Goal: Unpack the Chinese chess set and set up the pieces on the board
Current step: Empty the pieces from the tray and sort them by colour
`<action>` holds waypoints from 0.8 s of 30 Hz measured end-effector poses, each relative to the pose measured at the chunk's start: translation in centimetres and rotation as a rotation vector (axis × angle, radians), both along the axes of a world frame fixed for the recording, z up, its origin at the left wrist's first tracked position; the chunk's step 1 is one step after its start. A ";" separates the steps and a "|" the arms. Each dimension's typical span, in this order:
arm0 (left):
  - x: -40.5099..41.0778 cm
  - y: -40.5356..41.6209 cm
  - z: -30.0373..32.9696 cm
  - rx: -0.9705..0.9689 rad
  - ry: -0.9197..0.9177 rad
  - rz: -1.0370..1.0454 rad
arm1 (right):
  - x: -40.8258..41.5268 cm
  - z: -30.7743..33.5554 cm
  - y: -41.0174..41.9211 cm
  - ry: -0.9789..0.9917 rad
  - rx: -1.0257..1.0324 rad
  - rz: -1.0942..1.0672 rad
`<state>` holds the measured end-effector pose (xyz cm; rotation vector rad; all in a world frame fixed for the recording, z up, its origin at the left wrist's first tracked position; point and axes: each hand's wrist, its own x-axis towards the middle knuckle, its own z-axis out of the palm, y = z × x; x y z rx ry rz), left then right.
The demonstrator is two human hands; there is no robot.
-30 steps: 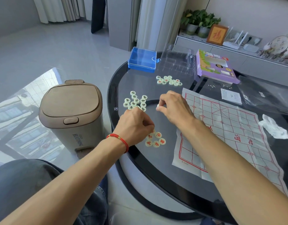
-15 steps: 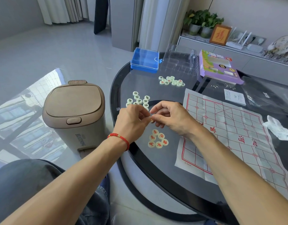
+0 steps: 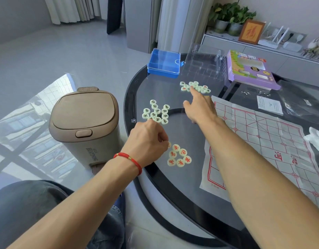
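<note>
Sorting step: right hand [image 3: 200,108], fingers spread, reaches the far mixed pile [image 3: 195,86]; left hand [image 3: 148,139], curled, apparently pinches a red piece [image 3: 169,145]; lift pieces singly, avoiding scattering neighbours.

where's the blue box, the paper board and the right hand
blue box [image 3: 163,63]: head view, middle of its clear lid
paper board [image 3: 273,144]: head view, bare grid area
right hand [image 3: 201,109]: head view, back of hand

Bin [image 3: 83,128] — "HUASTMONG"; board [image 3: 263,150] corner — "3.0cm".
</note>
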<state>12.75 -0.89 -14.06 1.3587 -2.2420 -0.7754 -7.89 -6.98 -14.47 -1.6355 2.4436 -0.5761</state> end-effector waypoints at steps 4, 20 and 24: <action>0.1 0.3 0.0 -0.007 -0.002 -0.032 | -0.5 0.6 -1.4 0.010 0.097 -0.045; 0.9 -1.0 0.8 -0.003 0.031 0.134 | 1.6 0.9 5.8 0.107 -0.072 0.193; 0.5 -0.9 0.9 0.109 0.177 0.166 | 3.5 2.1 8.0 -0.135 -0.135 0.347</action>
